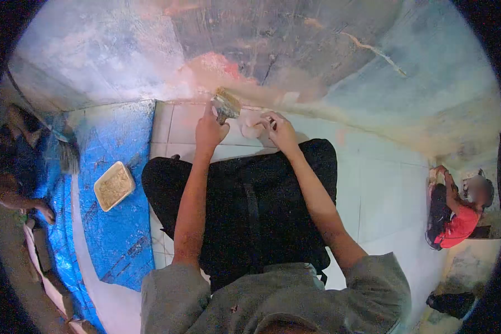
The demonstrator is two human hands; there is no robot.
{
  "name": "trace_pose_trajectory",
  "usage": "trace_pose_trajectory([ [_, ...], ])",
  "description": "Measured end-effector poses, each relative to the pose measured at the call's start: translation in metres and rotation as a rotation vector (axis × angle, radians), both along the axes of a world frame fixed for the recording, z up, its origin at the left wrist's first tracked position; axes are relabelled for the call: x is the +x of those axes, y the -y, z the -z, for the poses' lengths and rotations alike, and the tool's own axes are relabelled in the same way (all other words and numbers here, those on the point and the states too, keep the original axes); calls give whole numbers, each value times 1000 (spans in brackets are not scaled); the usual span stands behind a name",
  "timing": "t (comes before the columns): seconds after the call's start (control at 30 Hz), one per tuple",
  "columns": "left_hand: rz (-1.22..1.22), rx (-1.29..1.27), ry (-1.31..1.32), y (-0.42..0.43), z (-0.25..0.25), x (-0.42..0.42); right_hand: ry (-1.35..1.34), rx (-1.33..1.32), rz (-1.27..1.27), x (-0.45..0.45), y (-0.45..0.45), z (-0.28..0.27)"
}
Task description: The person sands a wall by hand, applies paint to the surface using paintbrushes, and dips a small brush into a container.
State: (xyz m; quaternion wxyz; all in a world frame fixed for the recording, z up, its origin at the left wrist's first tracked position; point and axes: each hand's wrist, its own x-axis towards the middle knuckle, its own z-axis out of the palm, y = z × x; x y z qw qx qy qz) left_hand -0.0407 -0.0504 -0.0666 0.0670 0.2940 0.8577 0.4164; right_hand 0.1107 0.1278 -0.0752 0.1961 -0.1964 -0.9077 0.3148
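Observation:
My left hand is closed around a putty knife, its index finger stretched along the tool. The wide, stained blade points up at the foot of the wall, close to where it meets the tiles. My right hand is low over the floor to the right of the knife, its fingers bent together. A pale, blurred patch shows beside those fingertips; whether they hold anything is too unclear to make out. To my left, a white tub with beige paste inside rests on a blue tarp.
White floor tiles stretch to the right. A person in a red top sits by the wall there, near a dark bundle. At the far left are another person's limb and a broom-like brush.

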Motion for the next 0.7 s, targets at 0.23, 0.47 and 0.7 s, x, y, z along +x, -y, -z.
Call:
trace_pose_trajectory([
  [0.23, 3, 173, 303, -13, -11, 14, 4, 167, 286, 5, 0, -1],
  [0.47, 246, 671, 468, -31, -53, 83, -7, -915, 4, 16, 49, -66],
  [0.7, 490, 507, 392, -26, -70, 110, -299, -527, 84, 17, 23, -83],
])
